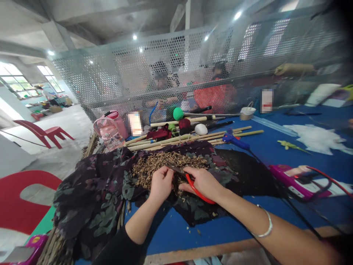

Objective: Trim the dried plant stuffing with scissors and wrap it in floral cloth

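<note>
Bangled forearm (242, 211) nearest, the right hand (203, 181) gripped scissors (192, 186); the left hand (162, 184) was pinched together at the blades (176, 169), its hold hidden. Behind the bench's (220, 239) front edge, a heap (151, 163) looked chopped; stalks (52, 246) past the left edge seemed whole.

No legible text, label, brand, number or sign found. Pale upright rectangular panel (135, 124), left of frame centre: face pixelated, unreadable. Whitish upright rectangular panel with red band (266, 101), upper right: likewise pixelated. Glossy purple box (35, 246), lower left corner: yellowish mark, too indistinct to read.
</note>
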Motion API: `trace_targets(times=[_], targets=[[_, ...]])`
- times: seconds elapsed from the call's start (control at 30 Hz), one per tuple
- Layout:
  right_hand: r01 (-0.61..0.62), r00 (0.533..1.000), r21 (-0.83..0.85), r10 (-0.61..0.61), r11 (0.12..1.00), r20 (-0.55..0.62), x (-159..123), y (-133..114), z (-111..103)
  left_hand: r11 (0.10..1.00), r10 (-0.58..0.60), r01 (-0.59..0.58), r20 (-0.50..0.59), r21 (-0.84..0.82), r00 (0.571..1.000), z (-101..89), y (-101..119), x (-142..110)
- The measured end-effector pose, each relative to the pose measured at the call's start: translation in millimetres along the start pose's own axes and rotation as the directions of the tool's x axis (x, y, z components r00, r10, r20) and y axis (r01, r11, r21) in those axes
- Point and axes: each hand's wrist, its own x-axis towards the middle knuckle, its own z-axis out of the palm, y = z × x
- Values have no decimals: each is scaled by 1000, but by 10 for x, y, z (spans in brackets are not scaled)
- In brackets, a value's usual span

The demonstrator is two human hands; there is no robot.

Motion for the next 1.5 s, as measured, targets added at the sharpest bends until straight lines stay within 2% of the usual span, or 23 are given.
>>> trace_targets(times=[0.17, 0.33, 0.43, 0.5, 0.6, 0.77, 0.83, 0.9, 1.0, 1.1, 1.2, 1.33, 1.5], targets=[[1, 1000, 53, -2, 999, 5, -4, 51, 43, 1000, 7, -7, 4, 3, 1000, -7, 15, 2], [-11, 1000, 138, 7, 990, 28, -8, 66, 59, 996, -63, 65, 29, -68, 998, 1, 73, -4], [-14, 1000, 130, 10, 991, 26, 1, 63, 59, 990, -102, 106, 51, -91, 994, -30, 79, 14], [-2, 1000, 103, 2, 995, -1, 13, 69, 56, 996, -78, 79, 38, -34, 996, -108, 76, 52], [23, 998, 75, -18, 997, -61, 38, 97, 34, 982, 19, -17, -6, 186, 1000, -321, 85, 139], [45, 989, 68, -34, 997, -146, 76, 189, -28, 858, 45, -59, 40, 511, 998, -759, 105, 284], [49, 983, 46, -40, 998, -180, 85, 230, -43, 779, 113, -50, -61, 625, 992, -918, 81, 334], [53, 979, 26, -46, 998, -197, 91, 265, -44, 660, 162, 25, -175, 751, 971, -1058, 30, 378], [47, 981, 15, -43, 999, -190, 97, 298, -24, 476, 54, 158, -208, 865, 977, -1205, -78, 434], [40, 984, 22, -35, 999, -173, 100, 311, 4, 388, -54, 179, -172, 904, 984, -1258, -175, 478], [41, 987, 22, -37, 999, -158, 104, 318, 24, 387, -58, 179, -169, 904, 984, -1261, -213, 499], [48, 985, 15, -45, 999, -164, 109, 323, 34, 434, -41, 201, -203, 878, 978, -1272, -177, 478], [43, 989, 19, -40, 999, -146, 113, 305, 29, 506, 43, 147, -195, 850, 980, -1202, -94, 431]])
